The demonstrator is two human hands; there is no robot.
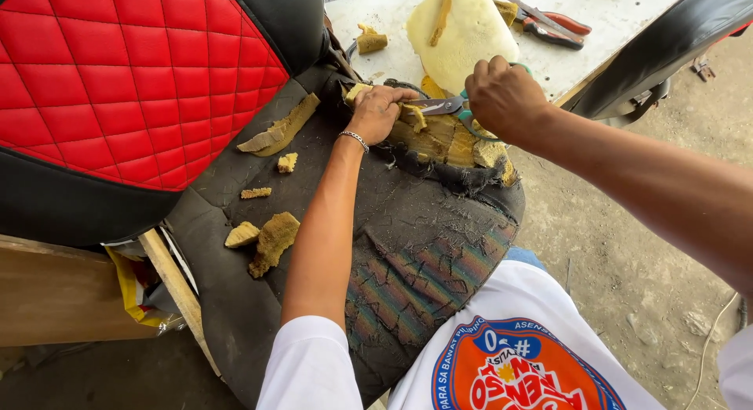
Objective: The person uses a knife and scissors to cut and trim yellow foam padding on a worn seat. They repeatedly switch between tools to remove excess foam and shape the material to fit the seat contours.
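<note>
An old dark car seat cushion (423, 245) with torn, cracked fabric lies in front of me. Its far edge is ripped open, showing yellow-brown foam (443, 139). My left hand (378, 112) presses down on the foam at the tear, fingers closed around a piece of it. My right hand (502, 96) grips scissors with teal handles (451, 106), their blades pointing left toward my left hand, right at the foam.
A red quilted seat back (118, 73) with black trim stands at left. Loose foam scraps (271, 237) lie on the cushion. A white table (596, 34) behind holds a large pale foam block (463, 30) and red-handled pliers (553, 26). Dirt ground is at right.
</note>
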